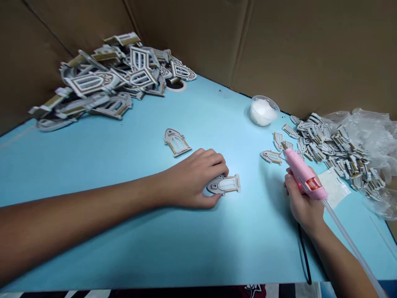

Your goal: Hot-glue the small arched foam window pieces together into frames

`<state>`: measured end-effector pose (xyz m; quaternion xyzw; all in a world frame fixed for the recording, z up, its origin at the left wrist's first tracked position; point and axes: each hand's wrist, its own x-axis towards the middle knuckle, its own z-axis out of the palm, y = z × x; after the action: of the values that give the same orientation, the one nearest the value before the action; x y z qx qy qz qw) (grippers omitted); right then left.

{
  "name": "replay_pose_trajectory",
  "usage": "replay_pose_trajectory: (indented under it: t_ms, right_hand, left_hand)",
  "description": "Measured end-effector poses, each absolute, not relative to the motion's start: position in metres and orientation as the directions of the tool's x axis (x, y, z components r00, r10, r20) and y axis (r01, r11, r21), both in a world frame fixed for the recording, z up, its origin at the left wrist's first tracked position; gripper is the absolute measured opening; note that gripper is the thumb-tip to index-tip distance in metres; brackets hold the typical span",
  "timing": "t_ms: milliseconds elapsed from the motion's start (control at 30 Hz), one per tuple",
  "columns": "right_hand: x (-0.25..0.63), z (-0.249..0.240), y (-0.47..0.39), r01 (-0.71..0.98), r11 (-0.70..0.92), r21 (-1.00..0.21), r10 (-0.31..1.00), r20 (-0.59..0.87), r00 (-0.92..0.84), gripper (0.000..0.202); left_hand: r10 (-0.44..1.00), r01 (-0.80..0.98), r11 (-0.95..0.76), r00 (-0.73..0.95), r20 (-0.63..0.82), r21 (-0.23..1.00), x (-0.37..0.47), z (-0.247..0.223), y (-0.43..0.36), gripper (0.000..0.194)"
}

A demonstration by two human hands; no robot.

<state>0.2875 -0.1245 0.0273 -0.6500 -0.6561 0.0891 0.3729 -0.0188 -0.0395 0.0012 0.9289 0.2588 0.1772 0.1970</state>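
Observation:
My left hand (198, 178) rests on the blue table with its thumb and fingers closed around the arched end of a small white window-shaped piece (228, 184). Part of that piece is hidden under the fingers. Just beyond the hand lies another arched window piece (177, 142), flat and untouched. In my right hand (305, 207) is a pink hot glue gun (305, 174), a clear glue stick coming out of its back end. Its nozzle points away from me, over the small pieces near a single arched piece (271, 157).
A large heap of window pieces (102, 78) stands at the back left, beside a round hole (175, 85). At the right lie a clear tub of white material (263, 111), many smaller pieces (335, 145) and plastic bags (372, 132). A black cord (304, 252) hangs below the gun. Cardboard walls (310, 49) enclose the back.

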Motion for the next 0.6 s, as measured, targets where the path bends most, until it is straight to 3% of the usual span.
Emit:
replay_pose_trajectory:
  t_ms: [133,267,500,600]
  right_hand:
    - [0.274,0.033,-0.122,0.758,0.351,-0.55,0.907,0.399,-0.131,0.008]
    - [0.267,0.038,-0.123,0.705,0.489,-0.514,0.87,0.352,-0.347,0.013]
    - [0.267,0.03,-0.129,0.64,0.58,-0.503,0.811,0.284,-0.512,0.01]
    - [0.263,0.027,-0.131,0.641,0.601,-0.477,0.797,0.294,-0.529,0.009]
  left_hand:
    - [0.591,0.451,-0.74,0.79,0.163,0.499,-0.021,0.006,-0.039,0.062]
    - [0.472,0.26,-0.759,0.852,0.229,0.597,-0.026,0.007,-0.035,0.086]
    - [0.525,0.245,-0.726,0.802,0.287,0.643,-0.024,0.0,-0.033,0.084]
    - [0.515,0.215,-0.753,0.781,0.353,0.621,-0.023,0.0,-0.036,0.071]
